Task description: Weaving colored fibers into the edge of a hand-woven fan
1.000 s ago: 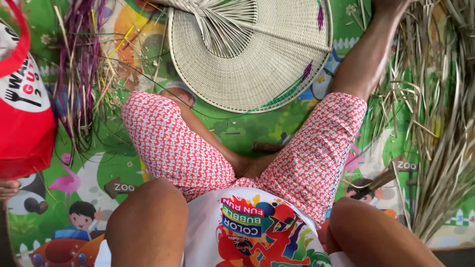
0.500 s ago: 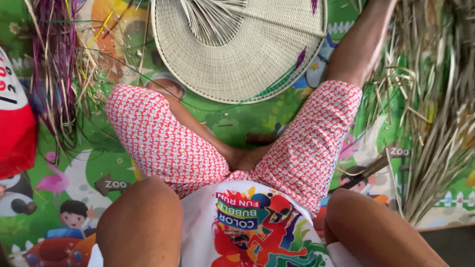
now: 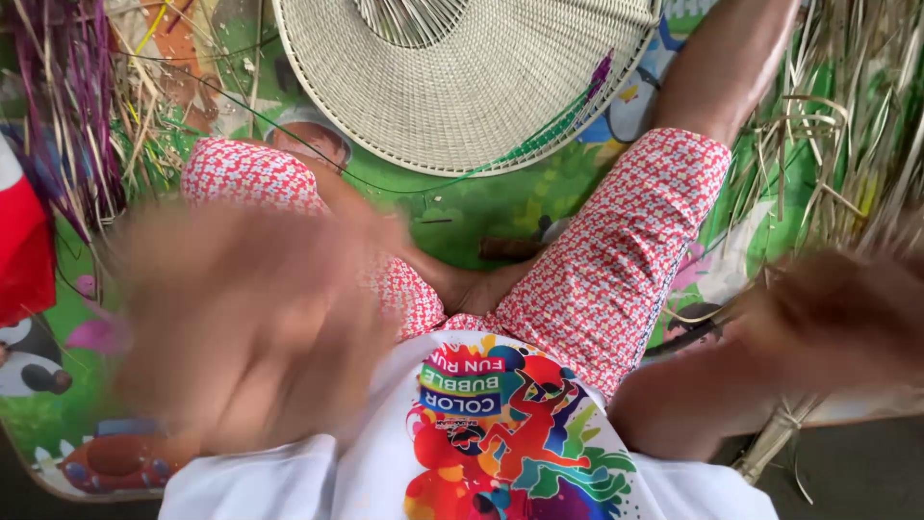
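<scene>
I sit cross-legged in red patterned shorts [image 3: 616,260] and a white shirt with a colourful print. My left hand [image 3: 250,327] is raised close to the camera over my left thigh. It is blurred by motion, so its fingers cannot be made out. My right hand [image 3: 837,308] is also a blur, beside my right knee and next to the dry straw. Nothing can be made out in either hand. A round woven straw piece [image 3: 462,96] with loose strands at its centre lies on the mat in front of my legs, touched by neither hand.
Purple dyed strands [image 3: 67,106] lie at the upper left and a heap of dry straw [image 3: 837,125] at the right. A red bag [image 3: 24,250] is at the left edge. A colourful cartoon play mat [image 3: 481,202] covers the floor. A small brown object [image 3: 510,248] rests between my legs.
Both hands have come up into view from below and are moving fast. The view has shifted, so the woven piece now sits higher in the frame.
</scene>
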